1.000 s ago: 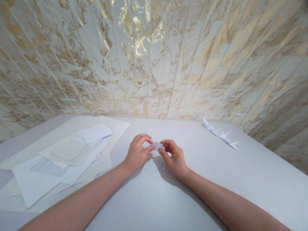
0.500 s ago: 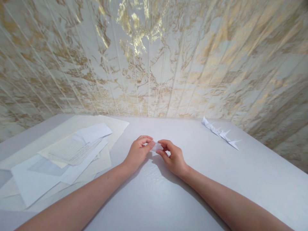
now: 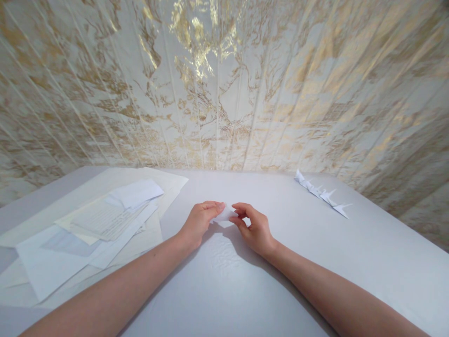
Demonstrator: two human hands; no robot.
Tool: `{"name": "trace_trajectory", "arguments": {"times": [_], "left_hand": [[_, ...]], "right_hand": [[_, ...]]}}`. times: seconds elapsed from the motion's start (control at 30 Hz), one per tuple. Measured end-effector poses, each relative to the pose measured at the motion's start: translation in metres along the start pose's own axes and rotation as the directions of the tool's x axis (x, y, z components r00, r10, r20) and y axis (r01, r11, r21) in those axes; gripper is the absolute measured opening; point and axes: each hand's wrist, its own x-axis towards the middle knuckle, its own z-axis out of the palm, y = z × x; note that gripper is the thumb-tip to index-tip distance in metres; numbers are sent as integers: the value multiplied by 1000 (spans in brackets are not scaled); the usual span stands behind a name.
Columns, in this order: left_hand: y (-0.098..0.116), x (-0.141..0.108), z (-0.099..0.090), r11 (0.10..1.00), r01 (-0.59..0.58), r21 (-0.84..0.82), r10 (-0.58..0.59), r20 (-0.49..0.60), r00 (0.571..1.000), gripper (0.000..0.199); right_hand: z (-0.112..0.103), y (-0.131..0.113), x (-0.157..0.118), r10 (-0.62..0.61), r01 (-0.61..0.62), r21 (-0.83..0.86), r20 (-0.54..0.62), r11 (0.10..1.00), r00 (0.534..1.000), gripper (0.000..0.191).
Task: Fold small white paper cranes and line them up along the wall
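Note:
Between my hands is a small folded piece of white paper [image 3: 225,216], held a little above the white table. My left hand [image 3: 200,221] pinches its left side, thumb on top and the fingers behind. On the right edge, the thumb and index finger of my right hand [image 3: 253,228] close on the paper. Part of the paper is covered by my fingers, so its full folded shape cannot be made out. Off to the right, several folded paper cranes [image 3: 321,193] lie in a slanting row.
Left of my arm, loose sheets and envelopes of paper [image 3: 58,257] lie overlapped, one printed sheet [image 3: 105,219] among them. The white table [image 3: 210,290] meets a wall with gold-patterned covering [image 3: 224,93] at its back edge.
My left hand has shifted slightly left and more of the folded paper shows between my hands. My right hand has turned slightly, still pinching the right edge.

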Motion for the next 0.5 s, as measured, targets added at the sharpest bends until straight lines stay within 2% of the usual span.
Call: {"name": "trace_trajectory", "arguments": {"times": [0.13,0.27,0.37,0.5], "left_hand": [[0,0,0,999,31,-20,-31,10,999,17],[-2,1,-1,997,54,-51,-48,97,994,17],[-3,1,-2,999,47,-11,-45,113,993,16],[-2,1,-3,995,-2,101,-9,109,994,17]], "right_hand": [[-2,2,-2,-154,158,-112,38,981,987,20],[-5,1,0,-263,276,-183,97,944,960,23],[-6,0,0,-270,292,-198,130,936,954,24],[-4,0,0,-200,221,-210,118,952,973,17]]}}
